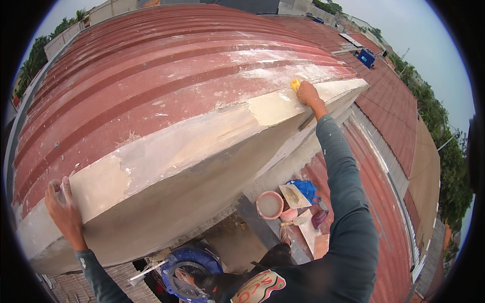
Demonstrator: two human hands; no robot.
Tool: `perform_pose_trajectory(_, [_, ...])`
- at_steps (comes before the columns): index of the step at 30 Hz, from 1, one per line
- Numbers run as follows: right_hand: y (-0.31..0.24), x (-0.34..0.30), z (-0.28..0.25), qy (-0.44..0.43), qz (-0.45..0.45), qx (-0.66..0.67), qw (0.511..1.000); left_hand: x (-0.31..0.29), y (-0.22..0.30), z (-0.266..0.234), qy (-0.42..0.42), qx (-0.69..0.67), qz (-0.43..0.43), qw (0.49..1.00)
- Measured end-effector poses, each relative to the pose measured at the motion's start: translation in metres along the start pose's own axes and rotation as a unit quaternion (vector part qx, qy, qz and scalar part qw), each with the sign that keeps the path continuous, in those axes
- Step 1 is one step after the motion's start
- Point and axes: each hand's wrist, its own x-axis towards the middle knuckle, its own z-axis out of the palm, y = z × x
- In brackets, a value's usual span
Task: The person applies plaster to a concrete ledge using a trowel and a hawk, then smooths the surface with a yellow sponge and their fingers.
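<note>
A plastered wall top [187,143], patchy cream and grey, runs from the lower left up to the right along a red corrugated roof [151,76]. My right hand [307,94] is closed round a yellow sponge [295,85] at the wall top's far right part, beside the roof sheet. Its fingers partly hide the sponge. At the near left end, my left hand [64,214] rests on the wall top's edge with its fingers apart and bent, holding nothing loose. The wall's outer face [202,187] drops away below.
Below stand a round pink bucket [270,205] of grey mix, a pale board [295,196], a blue plastic bag [304,191] and a dark red item [319,218]. One foot [184,276] is by a blue drum [174,262]; the other [285,236] is on a ledge.
</note>
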Motion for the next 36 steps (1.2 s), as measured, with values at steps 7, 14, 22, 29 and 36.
perform_pose_trajectory(7, [-0.151, -0.099, -0.057, -0.078, -0.268, 0.176, 0.944, -0.001, 0.006, 0.007, -0.018, -0.030, -0.014, 0.999])
perform_pose_trajectory(14, [-0.172, -0.148, -0.069, -0.087, -0.330, 0.270, 0.900, 0.002, -0.021, 0.001, -0.018, -0.030, -0.017, 0.999])
perform_pose_trajectory(22, [0.044, -0.052, -0.032, 0.069, -0.027, 0.122, 0.990, -0.002, -0.007, 0.006, -0.007, -0.039, 0.000, 0.999])
perform_pose_trajectory(29, [-0.134, -0.162, -0.053, 0.083, -0.171, 0.195, 0.962, -0.001, -0.003, 0.003, -0.023, -0.021, -0.005, 1.000])
perform_pose_trajectory(36, [-0.239, -0.233, -0.075, 0.136, -0.382, 0.269, 0.874, -0.002, -0.016, 0.010, 0.004, -0.030, 0.005, 1.000])
